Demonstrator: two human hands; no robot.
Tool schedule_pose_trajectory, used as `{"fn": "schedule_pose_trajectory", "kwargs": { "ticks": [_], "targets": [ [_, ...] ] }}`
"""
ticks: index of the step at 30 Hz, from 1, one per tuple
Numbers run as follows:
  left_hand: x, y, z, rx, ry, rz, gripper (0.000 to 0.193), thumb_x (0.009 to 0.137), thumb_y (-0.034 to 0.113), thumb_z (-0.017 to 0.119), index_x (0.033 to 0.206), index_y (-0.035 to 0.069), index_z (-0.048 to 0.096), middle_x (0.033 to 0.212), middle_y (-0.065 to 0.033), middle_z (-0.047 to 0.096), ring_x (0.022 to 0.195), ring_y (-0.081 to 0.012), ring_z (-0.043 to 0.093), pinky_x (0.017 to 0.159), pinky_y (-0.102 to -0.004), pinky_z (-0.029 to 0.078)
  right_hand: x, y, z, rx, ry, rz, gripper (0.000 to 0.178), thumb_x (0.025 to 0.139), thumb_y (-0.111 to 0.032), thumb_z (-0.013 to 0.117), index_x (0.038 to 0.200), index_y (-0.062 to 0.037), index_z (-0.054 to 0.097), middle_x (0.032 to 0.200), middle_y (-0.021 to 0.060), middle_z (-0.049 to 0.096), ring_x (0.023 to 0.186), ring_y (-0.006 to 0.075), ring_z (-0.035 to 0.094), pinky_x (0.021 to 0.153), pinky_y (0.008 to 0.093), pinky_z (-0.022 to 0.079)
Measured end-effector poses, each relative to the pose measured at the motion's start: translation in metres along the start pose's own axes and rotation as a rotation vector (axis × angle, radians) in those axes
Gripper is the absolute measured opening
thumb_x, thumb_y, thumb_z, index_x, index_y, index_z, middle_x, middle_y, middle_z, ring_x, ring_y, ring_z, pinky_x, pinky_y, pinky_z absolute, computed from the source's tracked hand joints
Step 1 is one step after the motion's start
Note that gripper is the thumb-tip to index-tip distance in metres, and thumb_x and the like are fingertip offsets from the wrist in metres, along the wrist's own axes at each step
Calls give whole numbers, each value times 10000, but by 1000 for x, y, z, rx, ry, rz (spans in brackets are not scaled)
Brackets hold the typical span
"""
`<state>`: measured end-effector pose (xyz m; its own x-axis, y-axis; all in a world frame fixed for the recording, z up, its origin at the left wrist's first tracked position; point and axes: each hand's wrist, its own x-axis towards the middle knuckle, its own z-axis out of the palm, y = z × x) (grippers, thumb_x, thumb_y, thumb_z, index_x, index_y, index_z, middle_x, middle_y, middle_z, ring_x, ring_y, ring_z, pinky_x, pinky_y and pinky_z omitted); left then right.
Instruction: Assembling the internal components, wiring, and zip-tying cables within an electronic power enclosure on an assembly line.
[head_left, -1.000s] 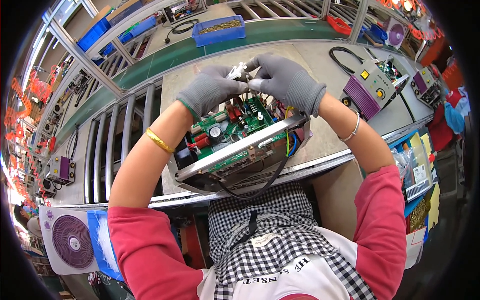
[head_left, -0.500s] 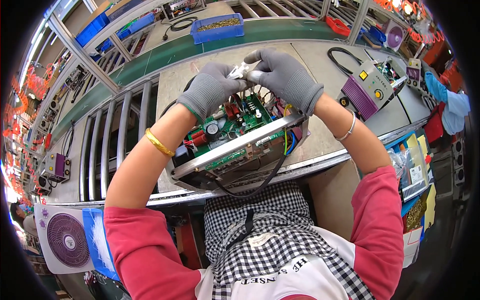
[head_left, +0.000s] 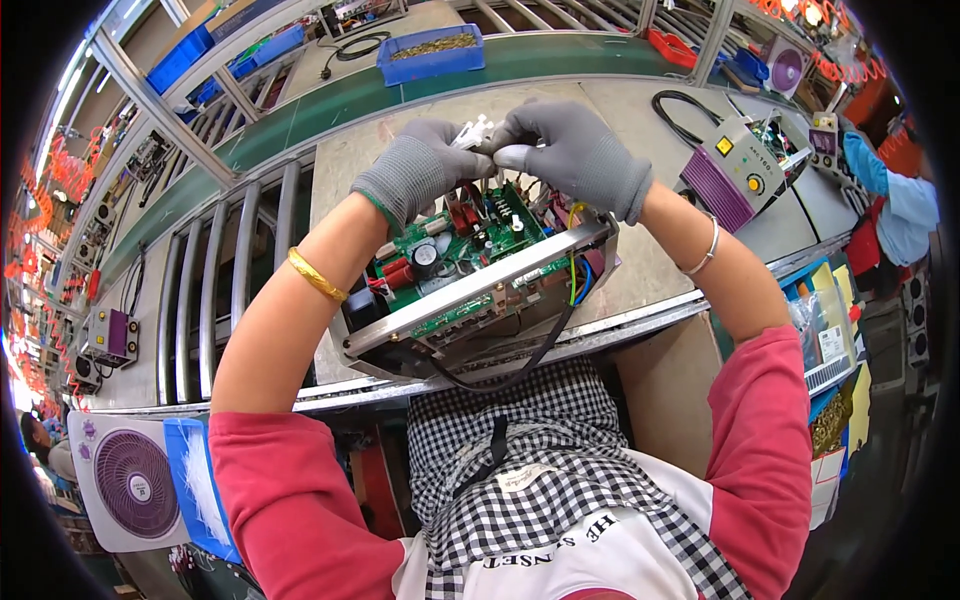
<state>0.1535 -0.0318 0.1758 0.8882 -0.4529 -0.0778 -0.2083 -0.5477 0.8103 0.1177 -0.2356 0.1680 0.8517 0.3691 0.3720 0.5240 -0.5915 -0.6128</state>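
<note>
My left hand (head_left: 425,165), in a grey glove, is closed around small white plastic pieces (head_left: 474,132), which stick up past its thumb and fingers. They look like connectors, but their exact kind is too small to tell. Against its fingertips, my right hand (head_left: 572,155), gloved alike, pinches with bent fingers; whatever lies in that pinch is hidden. Both hands are over the far edge of an opened electrical unit (head_left: 470,285) with a metal frame. Its green circuit board (head_left: 475,245) carries red parts, a round black capacitor and wires.
A second unit with purple sides (head_left: 735,175) and a black cable stands at the right of the bench. Metal rollers (head_left: 225,285) run along the left. Beyond lies a green conveyor (head_left: 340,115) bearing a blue bin (head_left: 430,58) of small brass-coloured parts. A purple-and-white fan (head_left: 135,482) stands lower left.
My right fingers have curled and drawn slightly away from the white pieces, lower down against the left fingertips. The left hand has tipped a little; the unit stays in place.
</note>
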Motion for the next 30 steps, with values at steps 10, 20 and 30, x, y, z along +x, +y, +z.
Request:
{"fn": "schedule_pose_trajectory", "kwargs": {
  "ticks": [10, 20, 30],
  "targets": [
    [-6, 9, -1, -162, -59, -48, 323, 786, 204, 759, 1053, 23, 739, 779, -48, 695, 633, -104, 582, 561, -266, 460, -25, -12, -3, -4, -158, -47, 166, 857, -184, 693, 958, -53, 699, 836, 79, 672, 752, 159, 631, 724, 311, 509],
    [2, -4, -2, -169, -151, 67, 335, 867, 159, 685, 1167, 9, 674, 944, -45, 695, 823, -77, 631, 686, -215, 490, -24, -8, -46, -390, -194, -151, 334, 792, -211, 728, 1063, -27, 666, 1172, 164, 628, 1110, 294, 586, 969, 365, 465],
    [-8, 48, 12, 335, -168, 165, 395, 842, 284, 763, 1096, -12, 700, 853, -101, 707, 796, -123, 639, 721, -283, 510, -15, -3, -29, -548, -450, 87, 340, 775, -337, 633, 956, -71, 744, 1058, 192, 678, 1136, 327, 579, 957, 417, 481]
  ]
}}
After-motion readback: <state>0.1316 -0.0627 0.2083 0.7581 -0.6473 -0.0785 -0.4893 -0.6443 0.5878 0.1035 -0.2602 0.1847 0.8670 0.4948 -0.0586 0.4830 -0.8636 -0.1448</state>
